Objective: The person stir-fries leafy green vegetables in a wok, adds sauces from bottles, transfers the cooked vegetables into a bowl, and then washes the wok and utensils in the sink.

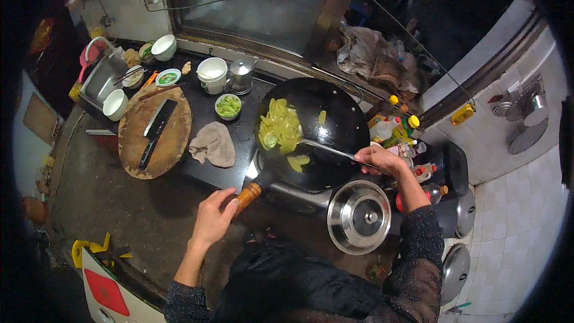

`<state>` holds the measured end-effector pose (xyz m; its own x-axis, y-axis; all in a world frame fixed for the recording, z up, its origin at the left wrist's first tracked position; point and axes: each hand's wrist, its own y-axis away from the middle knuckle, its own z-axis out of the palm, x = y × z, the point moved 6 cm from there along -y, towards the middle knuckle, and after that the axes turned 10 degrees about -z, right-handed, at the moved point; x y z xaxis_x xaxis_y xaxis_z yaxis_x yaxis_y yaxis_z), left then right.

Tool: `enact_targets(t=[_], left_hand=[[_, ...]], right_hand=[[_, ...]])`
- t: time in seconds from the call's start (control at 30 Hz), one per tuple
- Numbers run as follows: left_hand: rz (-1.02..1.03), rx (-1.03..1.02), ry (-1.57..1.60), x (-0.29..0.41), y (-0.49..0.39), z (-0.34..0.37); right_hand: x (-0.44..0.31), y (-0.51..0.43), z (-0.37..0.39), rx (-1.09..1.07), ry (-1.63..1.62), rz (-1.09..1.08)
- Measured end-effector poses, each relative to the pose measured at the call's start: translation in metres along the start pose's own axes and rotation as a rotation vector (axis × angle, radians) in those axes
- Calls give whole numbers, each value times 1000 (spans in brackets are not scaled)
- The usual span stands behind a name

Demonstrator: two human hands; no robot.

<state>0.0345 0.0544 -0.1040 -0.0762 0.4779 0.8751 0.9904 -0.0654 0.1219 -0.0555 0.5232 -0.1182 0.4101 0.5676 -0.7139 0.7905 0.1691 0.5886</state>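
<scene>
My right hand (379, 159) is closed around the long handle of a metal spatula (329, 149). The spatula's head meets a pile of pale green vegetable slices (280, 125) on the left side of a black wok (341, 121). A few slices lie apart from the pile, lower down and near the wok's middle. Beside the wok's wooden handle (248, 198) is my left hand (215, 215), thumb and fingers apart, their tips at the handle's edge and not wrapped around it. Whether they press on it cannot be told.
A cleaver (158, 130) lies on a round wooden chopping board (128, 143). Between board and wok are a grey cloth (214, 144) and a bowl of green pieces (228, 107). A metal lid (358, 217) lies below the wok; bottles (385, 129) stand at its right. The sink (103, 81) is far left.
</scene>
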Motion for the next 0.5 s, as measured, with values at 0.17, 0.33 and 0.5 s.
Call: enact_targets(t=[0.17, 0.33, 0.5], left_hand=[[-5, 14, 23, 3, 2, 1], [-8, 17, -8, -6, 0, 4], [-32, -29, 34, -5, -4, 6]], right_hand=[[-17, 42, -20, 379, 485, -253], [-70, 111, 13, 643, 1054, -389], [-63, 165, 19, 633, 1006, -292]])
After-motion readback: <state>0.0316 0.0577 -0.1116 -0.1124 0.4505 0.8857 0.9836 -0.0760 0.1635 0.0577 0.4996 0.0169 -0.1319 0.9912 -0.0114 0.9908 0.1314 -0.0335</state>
